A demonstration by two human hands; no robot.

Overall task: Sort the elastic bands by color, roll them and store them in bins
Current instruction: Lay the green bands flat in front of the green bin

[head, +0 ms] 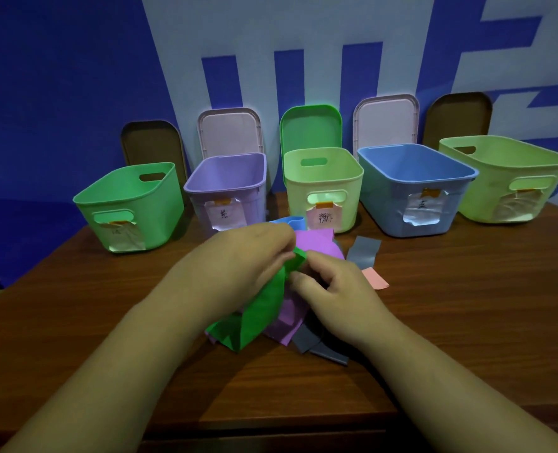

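A green elastic band [258, 315] hangs between my hands at the table's middle. My left hand [238, 263] and my right hand [333, 289] both pinch its folded upper end. Under it lie a purple band [316, 246], a grey band [364, 251], a pink band [375, 278] and a blue band [289, 221] peeking out behind my left hand. More grey band [320, 346] shows near my right wrist. Five labelled bins stand behind: green [130, 204], purple [225, 188], pale yellow-green [323, 181], blue [415, 184] and light green [506, 178].
Lids lean on the blue and white wall behind the bins: brown [153, 142], pink [228, 132], green [310, 125], pink [385, 120] and brown [457, 117]. The wooden table [467, 305] has its front edge near my forearms.
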